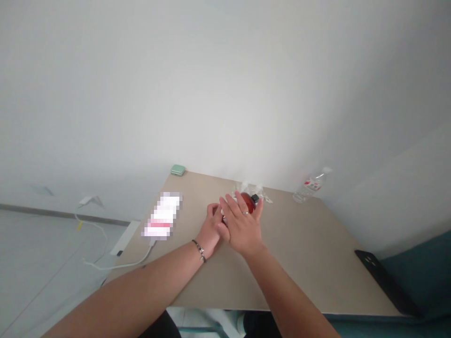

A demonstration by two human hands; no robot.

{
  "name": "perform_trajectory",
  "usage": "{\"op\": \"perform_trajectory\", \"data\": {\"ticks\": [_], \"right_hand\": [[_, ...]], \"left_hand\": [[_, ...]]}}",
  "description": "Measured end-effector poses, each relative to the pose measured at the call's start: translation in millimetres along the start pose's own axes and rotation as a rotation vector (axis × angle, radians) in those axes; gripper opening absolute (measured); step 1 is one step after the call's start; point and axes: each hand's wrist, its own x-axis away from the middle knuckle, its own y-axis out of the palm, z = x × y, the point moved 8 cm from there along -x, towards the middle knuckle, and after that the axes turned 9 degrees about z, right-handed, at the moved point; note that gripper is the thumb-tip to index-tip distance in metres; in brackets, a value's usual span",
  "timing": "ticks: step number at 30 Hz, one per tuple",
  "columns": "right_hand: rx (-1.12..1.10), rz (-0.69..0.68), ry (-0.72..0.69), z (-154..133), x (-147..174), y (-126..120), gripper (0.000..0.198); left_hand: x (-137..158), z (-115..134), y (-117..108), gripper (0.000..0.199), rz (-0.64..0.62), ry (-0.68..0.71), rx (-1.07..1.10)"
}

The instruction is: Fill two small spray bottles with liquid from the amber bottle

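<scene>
A rounded red-brown bottle with a black cap lies on its side above the table's middle, cap toward the right. My right hand, wearing a ring, rests over it with fingers stretched out and covers most of its body. At the bottle's other end, my left hand has its fingers curled against it; part of that grip is hidden behind the right hand. A bracelet is on the left wrist. Crumpled clear plastic sits just behind the bottle.
On the table, a phone with a blurred screen lies left with a white cable. A green case sits at the back left corner. A clear plastic bottle stands back right; a black flat object lies along the right edge.
</scene>
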Motion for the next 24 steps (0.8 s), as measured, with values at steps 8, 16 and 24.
{"op": "perform_trajectory", "data": {"ticks": [8, 16, 24], "right_hand": [[0.081, -0.236, 0.213, 46.0, -13.2, -21.6, 0.043], [-1.142, -0.472, 0.701, 71.6, 22.2, -12.6, 0.063], [-1.731, 0.205, 1.048, 60.2, 43.8, 4.4, 0.060]], "left_hand": [[0.2, -6.4, -0.7, 0.032, -0.038, 0.048, -0.303], [2.2, 5.8, -1.8, 0.029, -0.105, 0.090, -0.289], [11.1, -44.8, 16.2, 0.025, -0.032, -0.478, 0.442]]}}
